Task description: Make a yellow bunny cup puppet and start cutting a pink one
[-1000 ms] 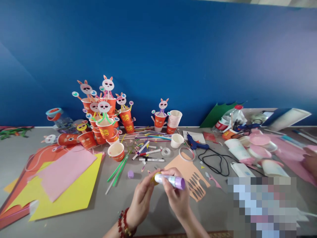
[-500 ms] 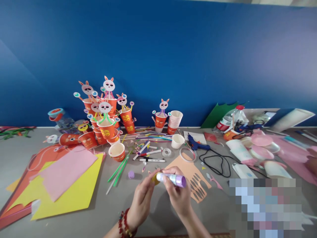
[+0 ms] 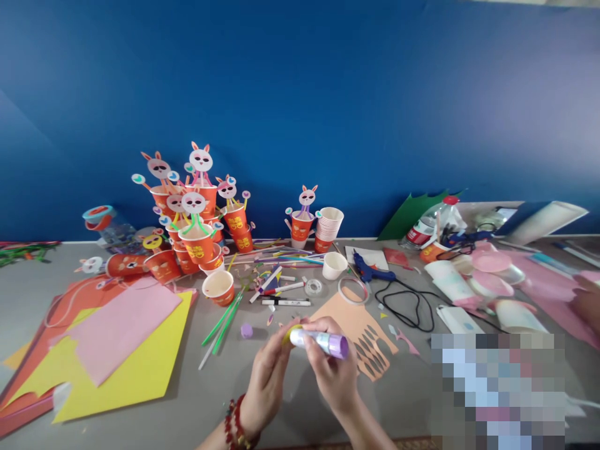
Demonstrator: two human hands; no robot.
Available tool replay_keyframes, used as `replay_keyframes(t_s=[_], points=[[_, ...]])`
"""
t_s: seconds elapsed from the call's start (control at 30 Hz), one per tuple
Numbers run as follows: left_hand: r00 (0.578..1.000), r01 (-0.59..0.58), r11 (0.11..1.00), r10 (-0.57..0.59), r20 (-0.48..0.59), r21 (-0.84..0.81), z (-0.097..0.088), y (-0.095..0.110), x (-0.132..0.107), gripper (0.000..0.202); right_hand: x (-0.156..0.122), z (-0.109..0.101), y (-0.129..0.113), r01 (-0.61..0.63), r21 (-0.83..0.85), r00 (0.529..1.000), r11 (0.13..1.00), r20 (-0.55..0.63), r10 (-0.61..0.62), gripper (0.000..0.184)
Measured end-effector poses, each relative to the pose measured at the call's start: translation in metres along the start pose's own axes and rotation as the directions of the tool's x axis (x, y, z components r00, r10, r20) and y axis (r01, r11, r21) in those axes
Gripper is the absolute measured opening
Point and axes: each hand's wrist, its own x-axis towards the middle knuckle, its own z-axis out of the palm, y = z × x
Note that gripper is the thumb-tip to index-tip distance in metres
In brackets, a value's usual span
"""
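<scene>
Straight ahead of the right hand point(image 3: 335, 369), past the orange-peach cut paper point(image 3: 347, 312), a small white cup point(image 3: 334, 265) stands upright on the desk point(image 3: 300, 412). Beyond it is a nested stack of paper cups point(image 3: 329, 228), and just left of that stack an orange cup point(image 3: 300, 228) bears a rabbit figure point(image 3: 307, 197) on straws rising from its mouth. Ahead and to the left of the left hand point(image 3: 268, 373), an open orange cup point(image 3: 218, 289) stands upright, green straws point(image 3: 227, 322) lying on its near side. Farther off that way, stacked orange cups point(image 3: 197, 240) form a cluster, with rabbit faces on straws standing out of several. At the cluster's left, one cup point(image 3: 126, 265) lies on its side, and behind it is a clear bucket point(image 3: 112, 228) with a blue rim; its contents are too blurred to name.

Both forearms reach in from below, the hands nearly meeting. The left hand, its fingers close together, grips a small yellow piece point(image 3: 286, 336) at the fingertips. The right hand pinches a glue stick point(image 3: 319, 342) between thumb and fingers, its purple end pointing right and its pale end at the yellow piece; whether they touch is unclear. A purple cap point(image 3: 247, 330) lies just left of the left hand.
</scene>
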Motion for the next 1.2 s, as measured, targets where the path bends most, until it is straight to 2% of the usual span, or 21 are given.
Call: replay_keyframes(t_s=[0.1,0.23,0.43,0.6,0.8,0.93,1.2], points=[[0.999,0.009,0.999,-0.011,-0.036,-0.048,0.001,-0.002,-0.002,0.036,-0.002,-0.001,0.003,-0.044,0.014,0.999,0.999,-0.025,0.044,0.009],[0.996,0.057,0.990,-0.065,-0.064,-0.127,0.001,-0.005,-0.005,0.035,-0.004,-0.002,0.003,-0.022,0.012,1.000,1.000,-0.017,0.022,0.008],[0.994,0.094,0.982,-0.103,-0.047,-0.162,0.003,0.001,-0.007,0.038,-0.007,-0.001,0.001,-0.045,0.034,0.997,0.998,-0.056,0.047,0.009],[0.990,0.082,0.984,-0.098,-0.100,-0.157,0.005,0.003,-0.005,0.040,-0.008,-0.001,-0.001,-0.058,0.082,0.995,0.995,-0.074,0.064,0.007],[0.988,0.113,0.957,-0.136,-0.072,-0.268,0.006,-0.002,-0.007,0.037,-0.005,0.001,-0.006,-0.072,0.122,0.996,0.990,-0.034,0.077,0.006],[0.980,0.148,0.957,-0.176,-0.097,-0.249,0.004,-0.005,-0.010,0.037,-0.005,0.000,-0.005,-0.153,0.203,0.985,0.967,-0.041,0.165,0.008],[0.994,0.097,0.962,-0.108,-0.028,-0.253,0.004,0.003,-0.006,0.040,-0.006,0.003,-0.011,-0.173,0.221,0.979,0.960,-0.068,0.193,0.012]])
